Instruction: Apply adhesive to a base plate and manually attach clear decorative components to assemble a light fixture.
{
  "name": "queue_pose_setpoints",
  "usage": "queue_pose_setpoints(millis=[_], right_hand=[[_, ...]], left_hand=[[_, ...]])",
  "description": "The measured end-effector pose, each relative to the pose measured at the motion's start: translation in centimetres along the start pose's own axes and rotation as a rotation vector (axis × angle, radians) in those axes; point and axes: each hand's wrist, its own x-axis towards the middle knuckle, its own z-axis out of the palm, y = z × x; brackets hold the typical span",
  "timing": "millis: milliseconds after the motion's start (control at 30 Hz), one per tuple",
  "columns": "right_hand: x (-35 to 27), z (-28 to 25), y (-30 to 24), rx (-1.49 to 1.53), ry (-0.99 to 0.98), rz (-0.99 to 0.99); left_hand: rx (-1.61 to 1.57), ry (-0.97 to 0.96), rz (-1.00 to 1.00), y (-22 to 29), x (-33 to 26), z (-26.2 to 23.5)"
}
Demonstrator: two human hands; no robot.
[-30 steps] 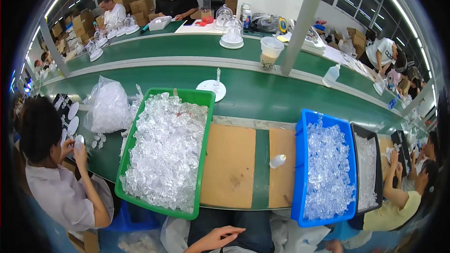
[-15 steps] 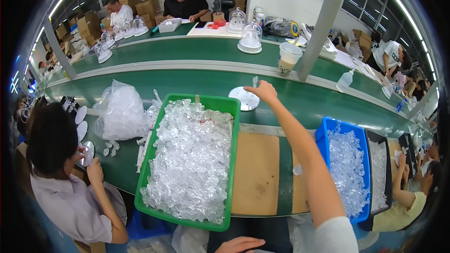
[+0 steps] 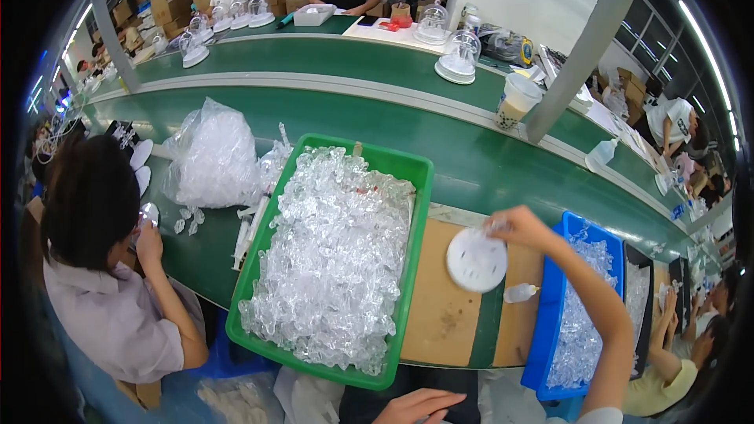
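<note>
My right hand (image 3: 520, 229) pinches the far right edge of a white round disc (image 3: 476, 261) with several small slots or marks in it. The disc is over the brown cardboard (image 3: 449, 322), beside the large green tray (image 3: 428, 180); whether it touches the board I cannot tell. Clear plastic pieces (image 3: 330, 267) fill that tray. Just right of the disc lies a small whitish bottle (image 3: 520, 293). Low in the view, my left hand (image 3: 422, 407) rests over my lap, fingers stretched out, holding nothing that I can see.
A blue tray (image 3: 554, 306) of clear pieces stands under my right forearm, with a black tray (image 3: 649, 322) beyond it. At left are a bulging plastic bag (image 3: 212, 161) and a co-worker (image 3: 118, 290). A drink cup (image 3: 518, 100) stands by a metal post (image 3: 585, 55).
My right hand has drawn the white disc from the green belt nearer to me, onto or over the cardboard. The view has shifted slightly. My left hand stays low.
</note>
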Motion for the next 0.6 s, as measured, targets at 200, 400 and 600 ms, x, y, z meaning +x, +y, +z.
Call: queue_pose_setpoints(millis=[200,400,600], right_hand=[[-0.7,-2.7,-5.6,-0.1,-0.256,-0.224],[13.8,3.7,-10.0,-0.529,0.147,-0.266],[15.9,3.8,-7.3,-0.753,0.094,-0.082]], left_hand=[[0.59,0.077,0.138,-7.3,3.2,4.7],[1.046,0.144,0.047,-12.1,4.3,4.6],[1.113,0.14,0.028,-12.2,3.8,5.4]])
